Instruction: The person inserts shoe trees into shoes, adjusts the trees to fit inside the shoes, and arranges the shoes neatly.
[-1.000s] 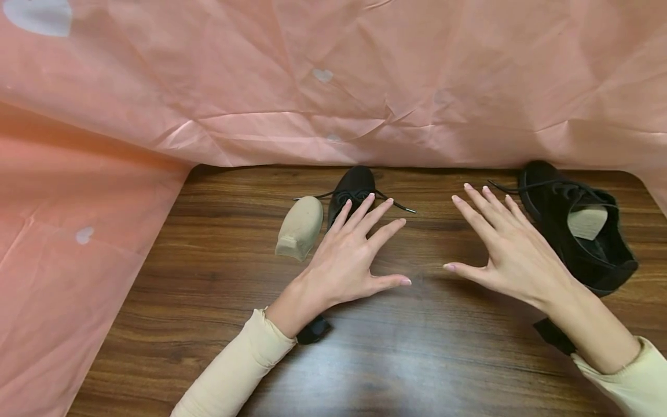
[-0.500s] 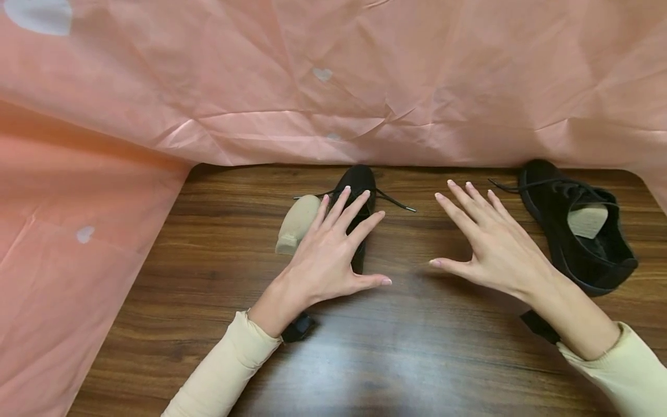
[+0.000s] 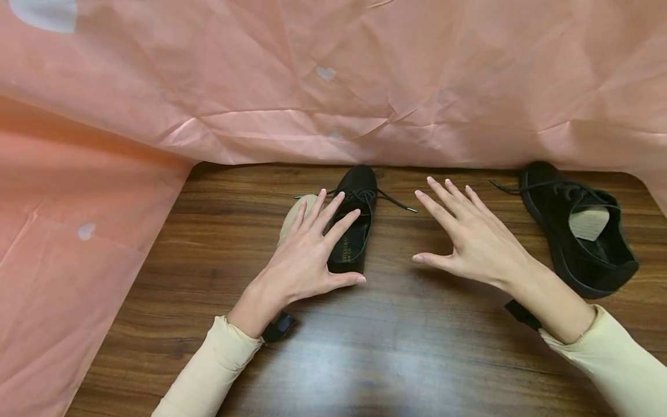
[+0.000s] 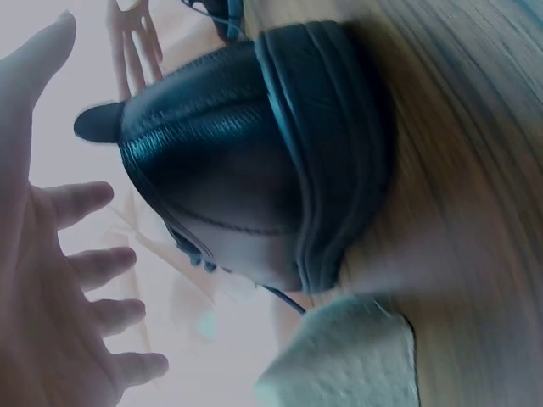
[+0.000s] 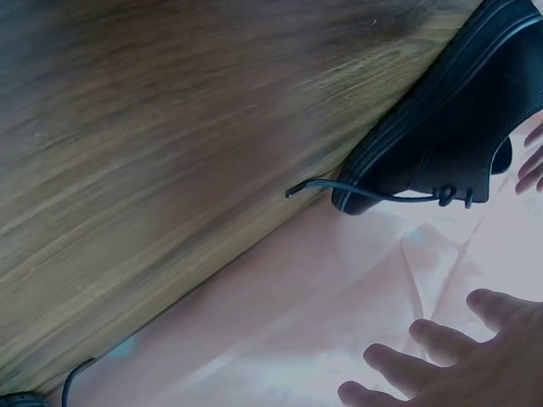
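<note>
In the head view a black lace-up shoe (image 3: 361, 178) stands left of centre, its opening facing me. My left hand (image 3: 299, 263) hovers beside and partly over it, fingers spread, holding nothing. Under those fingers a beige shoe insert (image 3: 298, 215) is partly hidden. The left wrist view shows the shoe's heel (image 4: 212, 161), the insert (image 4: 348, 360) and a gap between hand and shoe. My right hand (image 3: 476, 246), also spread and holding nothing, hangs over the table between this shoe and a second black shoe (image 3: 554, 231). A beige insert (image 3: 589, 224) sits inside the second shoe.
A brown wood-grain table (image 3: 406, 330) lies under everything. Pink cloth (image 3: 260, 75) with pale hearts hangs along its back and left sides. Loose laces stick out from both shoes, one lace (image 3: 398, 201) reaching toward my right hand.
Both hands have drifted left, fingers still spread. My left hand uncovers more of the left shoe's opening and covers more of the loose insert. Neither shoe has moved.
</note>
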Motion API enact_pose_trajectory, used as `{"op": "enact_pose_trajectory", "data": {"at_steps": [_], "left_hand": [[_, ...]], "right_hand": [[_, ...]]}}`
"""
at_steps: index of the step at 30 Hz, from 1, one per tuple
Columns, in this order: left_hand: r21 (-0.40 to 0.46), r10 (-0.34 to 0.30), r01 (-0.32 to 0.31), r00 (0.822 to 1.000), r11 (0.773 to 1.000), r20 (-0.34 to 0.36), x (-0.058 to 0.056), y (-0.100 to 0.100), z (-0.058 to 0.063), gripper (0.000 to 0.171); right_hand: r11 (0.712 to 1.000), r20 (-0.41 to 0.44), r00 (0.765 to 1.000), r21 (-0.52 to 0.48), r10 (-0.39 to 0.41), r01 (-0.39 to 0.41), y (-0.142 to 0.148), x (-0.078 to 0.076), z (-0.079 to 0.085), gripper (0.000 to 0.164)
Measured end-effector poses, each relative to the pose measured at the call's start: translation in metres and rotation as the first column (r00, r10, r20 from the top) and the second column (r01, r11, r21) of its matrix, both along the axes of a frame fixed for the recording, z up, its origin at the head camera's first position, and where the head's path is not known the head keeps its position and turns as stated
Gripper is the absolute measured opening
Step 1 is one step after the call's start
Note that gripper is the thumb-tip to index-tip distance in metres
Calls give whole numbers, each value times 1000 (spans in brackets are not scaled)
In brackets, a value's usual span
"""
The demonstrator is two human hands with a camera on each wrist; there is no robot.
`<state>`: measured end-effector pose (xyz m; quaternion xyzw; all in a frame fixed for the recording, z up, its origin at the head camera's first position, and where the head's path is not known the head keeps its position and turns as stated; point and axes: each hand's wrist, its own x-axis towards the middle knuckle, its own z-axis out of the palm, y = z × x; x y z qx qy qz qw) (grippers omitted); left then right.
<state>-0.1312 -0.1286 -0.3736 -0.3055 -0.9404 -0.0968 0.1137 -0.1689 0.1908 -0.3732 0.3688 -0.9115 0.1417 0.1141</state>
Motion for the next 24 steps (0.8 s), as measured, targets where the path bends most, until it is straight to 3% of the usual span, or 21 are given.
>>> {"op": "enact_pose_trajectory", "data": {"at_steps": [5,16,24], "left_hand": [[1,-9,9,1000,1000,-20,-1,-8,-2,104],[58,-31,31,999,998,9,-3,-24,-5,99],[74,-8,6,999,997,34,-5,-40,-10,94]], "right_hand": [[999,38,999,-33,15,-13,-4,-3,-1,105],[998,133,991,-65,13,-5,-18,-7,-1,102],[994,199,979,-105,42,-21,-31,-10,-3,103]]}}
